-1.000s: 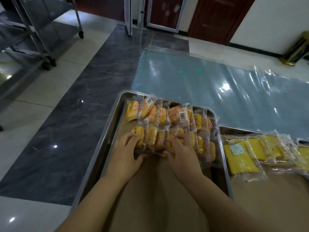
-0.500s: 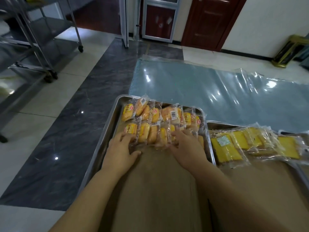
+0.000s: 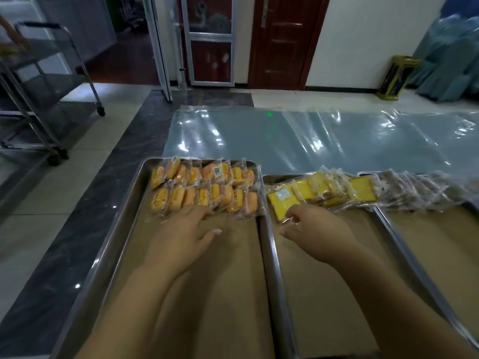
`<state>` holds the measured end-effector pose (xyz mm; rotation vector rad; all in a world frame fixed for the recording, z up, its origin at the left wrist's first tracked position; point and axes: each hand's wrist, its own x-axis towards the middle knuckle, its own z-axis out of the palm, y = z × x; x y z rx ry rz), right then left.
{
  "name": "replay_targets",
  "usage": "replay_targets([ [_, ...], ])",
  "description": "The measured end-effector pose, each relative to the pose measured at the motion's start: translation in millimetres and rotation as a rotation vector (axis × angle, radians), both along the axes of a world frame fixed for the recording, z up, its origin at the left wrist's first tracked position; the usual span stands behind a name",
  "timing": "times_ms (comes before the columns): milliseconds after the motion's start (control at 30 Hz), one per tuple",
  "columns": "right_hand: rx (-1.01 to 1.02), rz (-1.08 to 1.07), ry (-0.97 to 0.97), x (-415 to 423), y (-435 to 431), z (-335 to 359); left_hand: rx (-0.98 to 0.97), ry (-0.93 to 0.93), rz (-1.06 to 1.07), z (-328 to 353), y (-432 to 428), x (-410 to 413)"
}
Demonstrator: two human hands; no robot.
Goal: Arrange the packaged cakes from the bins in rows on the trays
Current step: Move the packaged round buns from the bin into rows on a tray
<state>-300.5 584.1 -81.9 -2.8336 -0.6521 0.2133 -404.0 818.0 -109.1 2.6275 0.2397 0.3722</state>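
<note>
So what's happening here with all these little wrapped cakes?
A person is laying packaged cakes in rows on metal trays set on the floor. The left tray holds two rows of round orange cakes at its far end; the left hand rests open just below them. The right hand is at the first yellow square cake on the middle tray. A third tray holds darker packets. Most of each tray is bare.
</note>
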Motion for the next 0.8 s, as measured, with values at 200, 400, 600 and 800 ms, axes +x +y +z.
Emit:
replay_targets([
  [200, 0.018, 0.011, -0.036, -15.0, -110.1, 18.2, 0.073, -0.041, -0.084, 22.9, -98.0, -5.0],
  [400, -0.107, 0.126, -0.019, -31.0, -222.0, 35.8, 0.127, -0.064, -0.159, 30.6, -207.5, -11.7],
  [600, -0.159, 0.186, -0.077, -37.8, -315.2, 55.4, 0.212, -0.005, -0.211, 41.1, -297.1, -10.9],
  [800, -0.149, 0.168, -0.156, -22.1, -390.9, 68.6, 0.343, 0.035, -0.292, 61.8, -356.9, 11.6],
])
